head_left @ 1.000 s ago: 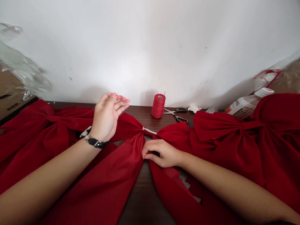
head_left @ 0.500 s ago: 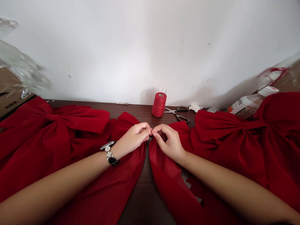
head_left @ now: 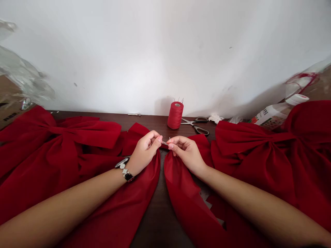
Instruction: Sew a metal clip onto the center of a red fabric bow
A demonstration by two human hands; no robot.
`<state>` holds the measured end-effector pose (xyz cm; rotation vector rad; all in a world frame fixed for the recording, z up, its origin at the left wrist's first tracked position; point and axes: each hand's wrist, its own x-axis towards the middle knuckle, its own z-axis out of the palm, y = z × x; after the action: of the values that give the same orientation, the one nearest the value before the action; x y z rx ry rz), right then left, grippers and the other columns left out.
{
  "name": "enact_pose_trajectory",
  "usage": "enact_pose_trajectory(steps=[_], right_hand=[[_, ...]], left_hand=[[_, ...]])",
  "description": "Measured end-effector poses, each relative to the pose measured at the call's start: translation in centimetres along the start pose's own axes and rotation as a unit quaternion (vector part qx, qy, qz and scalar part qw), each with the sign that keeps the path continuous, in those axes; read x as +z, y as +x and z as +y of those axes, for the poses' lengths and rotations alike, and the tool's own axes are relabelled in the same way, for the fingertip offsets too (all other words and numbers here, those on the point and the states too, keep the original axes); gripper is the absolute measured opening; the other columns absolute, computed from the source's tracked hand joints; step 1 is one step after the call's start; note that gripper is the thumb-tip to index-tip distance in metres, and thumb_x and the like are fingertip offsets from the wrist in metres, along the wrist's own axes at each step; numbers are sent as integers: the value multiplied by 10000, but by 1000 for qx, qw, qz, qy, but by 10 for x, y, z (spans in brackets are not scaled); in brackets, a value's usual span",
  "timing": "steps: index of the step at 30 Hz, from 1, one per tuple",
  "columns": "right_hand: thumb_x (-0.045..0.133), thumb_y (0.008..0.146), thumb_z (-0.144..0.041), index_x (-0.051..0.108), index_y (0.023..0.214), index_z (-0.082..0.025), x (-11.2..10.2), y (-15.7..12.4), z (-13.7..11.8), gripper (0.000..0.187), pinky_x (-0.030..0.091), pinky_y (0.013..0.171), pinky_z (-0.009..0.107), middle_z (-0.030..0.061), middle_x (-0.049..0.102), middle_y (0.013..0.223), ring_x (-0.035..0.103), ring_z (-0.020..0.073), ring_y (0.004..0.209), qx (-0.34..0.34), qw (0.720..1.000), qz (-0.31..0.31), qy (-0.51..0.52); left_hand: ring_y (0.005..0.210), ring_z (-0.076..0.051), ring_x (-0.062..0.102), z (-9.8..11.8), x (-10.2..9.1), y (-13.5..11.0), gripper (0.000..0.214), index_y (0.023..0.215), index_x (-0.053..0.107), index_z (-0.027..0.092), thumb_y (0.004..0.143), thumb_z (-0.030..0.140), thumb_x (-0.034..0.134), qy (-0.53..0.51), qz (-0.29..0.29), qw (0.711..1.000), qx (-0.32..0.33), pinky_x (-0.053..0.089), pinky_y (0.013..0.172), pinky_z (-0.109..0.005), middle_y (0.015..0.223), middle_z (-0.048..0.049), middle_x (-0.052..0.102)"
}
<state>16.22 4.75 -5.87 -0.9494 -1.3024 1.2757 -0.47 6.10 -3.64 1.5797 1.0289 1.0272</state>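
A large red fabric bow [head_left: 144,179] lies on the dark wooden table [head_left: 157,220] in front of me, its tails spreading toward me. At its pinched centre sits a small silver metal clip [head_left: 165,142]. My left hand [head_left: 145,151], with a watch on the wrist, pinches the clip's left end with closed fingers. My right hand [head_left: 184,151] pinches the clip's right end, where a thin pin-like tip sticks up. Both hands meet over the bow's knot.
A second red bow [head_left: 64,137] lies at the left, a third [head_left: 271,151] at the right. By the white wall stand a red thread spool [head_left: 175,115] with needles, scissors [head_left: 196,124], a loose clip [head_left: 134,114] and a white bottle [head_left: 276,113]. Clear plastic [head_left: 20,75] is at far left.
My left hand came down from above the table, leaving a clip by the wall, and joined my right hand at the bow's centre. Both now pinch the clip there.
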Motion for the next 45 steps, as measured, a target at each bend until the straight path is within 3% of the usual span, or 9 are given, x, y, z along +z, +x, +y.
enact_pose_trajectory(steps=[3, 6, 19, 45], right_hand=[[763, 728, -365, 692, 856, -140, 0, 2, -1, 269, 463, 552, 191, 15, 663, 734, 550, 64, 558, 41, 998, -27, 46], [771, 724, -340, 712, 842, -138, 1, 1, -1, 242, 480, 567, 183, 18, 680, 728, 576, 64, 573, 43, 997, -32, 62], [745, 766, -308, 717, 824, -134, 2, 0, -3, 185, 495, 562, 175, 25, 699, 694, 609, 72, 583, 14, 995, -58, 77], [715, 794, -387, 713, 823, -134, -1, -2, -5, 254, 486, 575, 205, 41, 705, 704, 580, 80, 564, 1, 997, -77, 20]], left_hand=[[458, -59, 342, -7, 1, 0, 280, 772, 430, 193, 920, 419, 501, -83, -9, 996, -11, 277, 435, -183, 608, 57, 491], [440, -51, 345, -7, 1, 0, 282, 773, 432, 190, 913, 418, 523, -103, -20, 994, -15, 279, 417, -176, 620, 47, 537], [529, -80, 452, -4, 0, -4, 227, 771, 484, 177, 934, 335, 483, 51, -25, 997, 56, 357, 510, -197, 588, 52, 497], [516, -85, 474, 0, 1, -5, 231, 739, 489, 182, 908, 339, 500, 66, -11, 995, 72, 379, 504, -203, 599, 42, 533]])
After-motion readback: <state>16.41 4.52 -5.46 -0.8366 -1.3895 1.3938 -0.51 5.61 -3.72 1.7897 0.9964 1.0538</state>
